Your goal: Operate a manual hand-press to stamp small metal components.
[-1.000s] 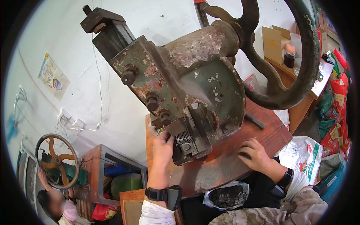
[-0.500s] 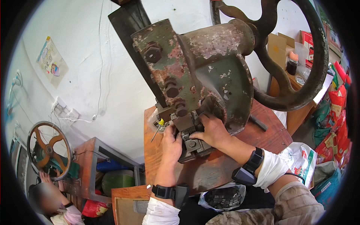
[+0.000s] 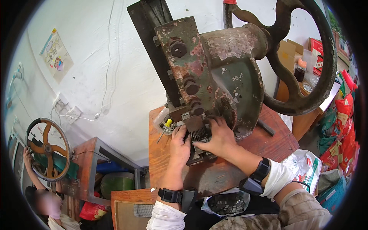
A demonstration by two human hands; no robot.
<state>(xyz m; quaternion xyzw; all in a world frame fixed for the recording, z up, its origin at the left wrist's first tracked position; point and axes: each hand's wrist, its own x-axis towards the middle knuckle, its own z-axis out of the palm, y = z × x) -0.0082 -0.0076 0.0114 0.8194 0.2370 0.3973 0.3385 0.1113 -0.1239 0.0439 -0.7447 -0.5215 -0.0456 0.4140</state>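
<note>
Left hand [image 3: 179, 145] at the left end of the comb-like row [image 3: 198, 134], thumb and fingers drawn close together; right hand [image 3: 220, 136] at the other end, thumb spread away from fingers, thumb toward the front, fingers back by the casting. Can't tell if either is gripping, contact points are hidden. Row sits low at the front of the hand press [image 3: 184, 69], just under a dark block: thin dark metal teeth side by side, middle visible, both ends covered by the hands. Press is cast, green paint flaked to rust and bare patches, three hex bolts down the face, dark slide tilted up and left. Big spoked handwheel [image 3: 297, 101] on its right side. Red-brown worktop [image 3: 245, 149] under it, scuffed. Left of the hands: yellow-handled screwdriver [image 3: 168, 122] leaning by a clear tub [image 3: 160, 118] of metal bits. Dark bar [image 3: 265, 127] on the right, beside the casting. Clear bag [image 3: 224, 203] of dark pieces below the worktop edge. Lower left, another person [image 3: 50, 203] has a hand on a second wheel [image 3: 48, 148]. Press head overhangs the row, blocking the view from above.
</note>
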